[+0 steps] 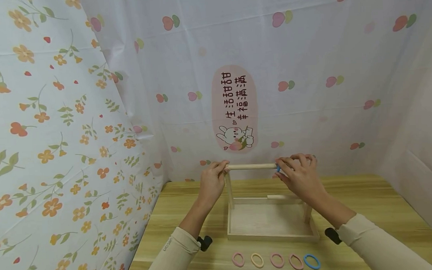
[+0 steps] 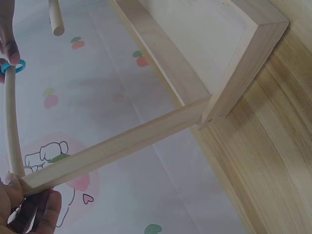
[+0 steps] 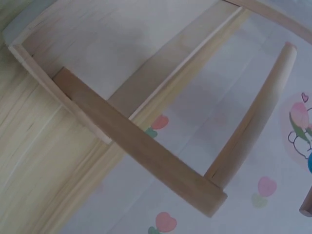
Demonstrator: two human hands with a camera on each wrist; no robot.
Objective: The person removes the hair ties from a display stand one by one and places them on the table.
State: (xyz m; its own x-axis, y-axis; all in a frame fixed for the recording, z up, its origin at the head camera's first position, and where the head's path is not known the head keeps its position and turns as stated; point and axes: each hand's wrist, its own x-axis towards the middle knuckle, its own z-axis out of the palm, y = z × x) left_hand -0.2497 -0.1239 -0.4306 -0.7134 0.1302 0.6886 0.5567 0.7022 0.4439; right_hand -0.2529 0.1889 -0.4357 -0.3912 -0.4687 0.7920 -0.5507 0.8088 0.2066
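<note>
A pale wooden stand (image 1: 273, 238) has a shallow tray base and two uprights, each with a rod sticking out sideways from its top. My left hand (image 1: 211, 183) grips the top of the left upright (image 2: 112, 144), where its rod (image 1: 251, 166) joins. At that rod's free right end, my right hand (image 1: 305, 181) pinches a blue ring (image 1: 278, 167), which appears to be around the rod; the fingers partly cover it. In the right wrist view, the right upright (image 3: 141, 144) carries the other rod (image 3: 256, 114); the right hand is out of that view.
On the table in front of the stand lie several loose rings in a row: pink (image 1: 238, 259), yellow (image 1: 257, 260), more pink (image 1: 276, 260) and blue (image 1: 311, 261). A patterned cloth (image 1: 308, 120) hangs behind the wooden table (image 1: 375, 209), with a floral one (image 1: 66, 156) at left.
</note>
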